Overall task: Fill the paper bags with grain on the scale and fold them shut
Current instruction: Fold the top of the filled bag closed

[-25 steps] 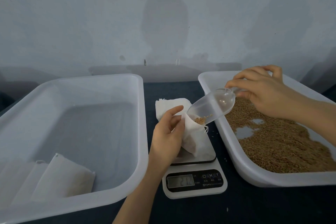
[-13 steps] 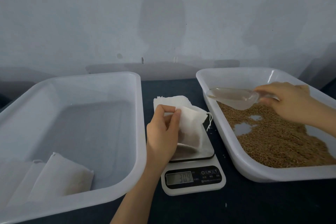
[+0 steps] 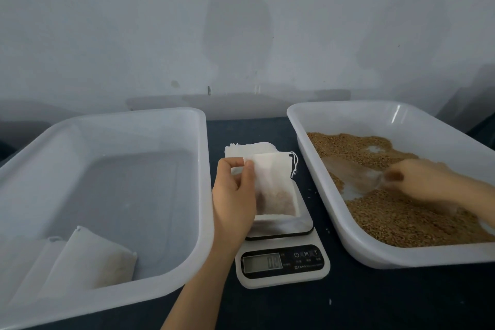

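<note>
Now, bag (image 3: 273,178) between left fingers (image 3: 231,163).

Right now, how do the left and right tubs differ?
The left tub holds filled bags; the right tub holds loose grain. The right hand is inside the right tub; no hand is in the left tub. Both are white plastic, flanking the scale.

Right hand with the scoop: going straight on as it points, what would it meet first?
Grain lying ahead of the scoop that the right hand holds; beyond it, probably the tray's left wall. Motion blur leaves depth unsure.
</note>
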The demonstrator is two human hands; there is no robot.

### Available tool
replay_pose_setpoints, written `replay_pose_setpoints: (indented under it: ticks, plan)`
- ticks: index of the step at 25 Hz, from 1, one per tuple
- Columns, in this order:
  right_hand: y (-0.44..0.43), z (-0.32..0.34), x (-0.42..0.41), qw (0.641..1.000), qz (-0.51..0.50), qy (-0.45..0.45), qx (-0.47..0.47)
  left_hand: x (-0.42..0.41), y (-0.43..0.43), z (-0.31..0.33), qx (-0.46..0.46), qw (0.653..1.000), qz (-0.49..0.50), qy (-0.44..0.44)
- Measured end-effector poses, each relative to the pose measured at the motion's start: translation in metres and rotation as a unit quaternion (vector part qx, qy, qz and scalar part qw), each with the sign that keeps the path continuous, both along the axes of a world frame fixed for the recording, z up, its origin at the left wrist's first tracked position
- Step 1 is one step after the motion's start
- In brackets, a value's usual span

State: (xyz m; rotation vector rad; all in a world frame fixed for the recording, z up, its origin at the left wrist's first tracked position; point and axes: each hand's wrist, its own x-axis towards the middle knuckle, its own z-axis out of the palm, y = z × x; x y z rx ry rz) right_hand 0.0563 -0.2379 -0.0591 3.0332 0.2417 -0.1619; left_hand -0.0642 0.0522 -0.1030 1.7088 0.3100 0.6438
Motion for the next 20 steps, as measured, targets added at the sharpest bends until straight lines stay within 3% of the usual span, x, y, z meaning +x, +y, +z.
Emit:
replay_pose_setpoints:
  ticks: [2,3,5,8,10,13,15,20]
  plan:
    - [0.016,0.011,-0.015,0.99,0.046,-0.122,0.06,0.0,-0.001,0.0,0.011,1.0,0.003,-0.004]
    - [0.029,0.02,-0.027,0.969,0.082,-0.161,0.167,-0.001,-0.003,0.001,0.02,1.0,0.005,-0.009]
    - [0.066,0.041,-0.059,0.919,0.159,-0.11,0.343,-0.003,-0.007,0.002,0.03,0.999,0.003,-0.028]
    - [0.115,0.041,-0.081,0.925,0.185,0.0,0.332,-0.004,-0.011,0.004,0.032,0.999,0.004,-0.035]
    - [0.132,0.033,-0.081,0.93,0.178,-0.016,0.321,-0.007,-0.011,0.005,0.025,0.999,-0.004,-0.041]
    - [0.131,0.03,-0.072,0.91,0.168,-0.08,0.37,-0.009,-0.01,0.006,0.025,0.998,0.01,-0.058]
    - [0.127,0.029,-0.069,0.912,0.181,-0.073,0.36,-0.011,-0.011,0.008,0.014,0.997,0.018,-0.077]
    - [0.126,0.029,-0.064,0.891,0.183,-0.073,0.409,-0.01,-0.006,0.005,-0.003,0.989,-0.142,-0.044]
